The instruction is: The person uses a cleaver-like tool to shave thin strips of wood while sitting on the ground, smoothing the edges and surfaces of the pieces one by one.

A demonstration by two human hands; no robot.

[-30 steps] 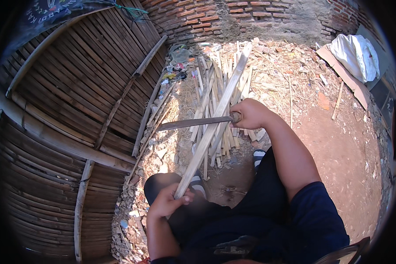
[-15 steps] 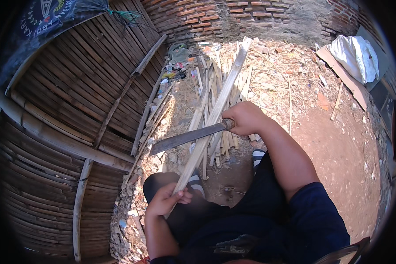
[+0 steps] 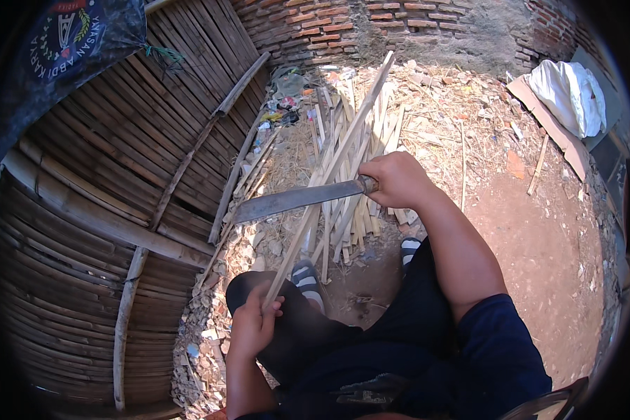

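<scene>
My left hand point(image 3: 256, 318) is closed round the near end of a long pale wooden strip point(image 3: 351, 138), over my left knee. The strip slants away to the upper right, its narrow edge now facing up. In my right hand point(image 3: 397, 180) is the handle of a machete point(image 3: 297, 199), gripped with the fingers wrapped round it. The wide dark blade points left and lies across the strip near its middle; I cannot tell whether the two touch. Under them on the ground is a pile of similar wooden strips point(image 3: 362, 217).
A bamboo slat wall point(image 3: 129, 140) stands along the left, with a dark printed banner point(image 3: 66, 52) at its top. A brick wall point(image 3: 308, 31) closes the back. At the right lie a white sack point(image 3: 567, 94) and a cardboard sheet point(image 3: 549, 129). Rubble and litter cover the ground.
The strip has turned in my left hand from its broad face to its narrow edge. The machete has risen a little and its blade has tilted to show more of its flat side.
</scene>
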